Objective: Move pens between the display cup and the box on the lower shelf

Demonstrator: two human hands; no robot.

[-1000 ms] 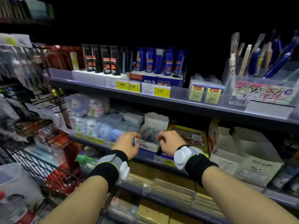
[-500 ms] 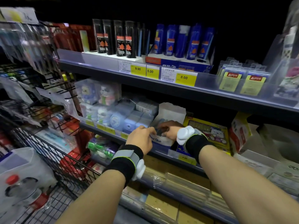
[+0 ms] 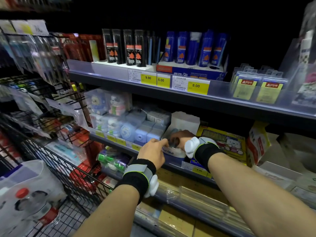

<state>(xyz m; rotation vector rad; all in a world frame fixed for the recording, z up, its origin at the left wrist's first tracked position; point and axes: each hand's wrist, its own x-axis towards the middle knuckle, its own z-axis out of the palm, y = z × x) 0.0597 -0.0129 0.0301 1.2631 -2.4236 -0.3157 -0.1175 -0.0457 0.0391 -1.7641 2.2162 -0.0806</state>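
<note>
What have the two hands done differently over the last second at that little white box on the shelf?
The right hand has gone from resting on the white box's front edge to reaching down inside it, fingers curled among its contents; whether it grips anything is hidden. The left hand stayed at the box's front left corner, steadying it. The box itself has not shifted on the shelf.

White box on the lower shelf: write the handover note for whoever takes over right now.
Left hand: at the front left corner of the white box, fingers on its rim; grip unclear.
Right hand: reaching down inside the box, fingers hidden among the dark pens.
Display cup: out of view here.
Done: cannot tell how many pens have been moved.
Left: finish the grab, then carry pens between box and cup.
</note>
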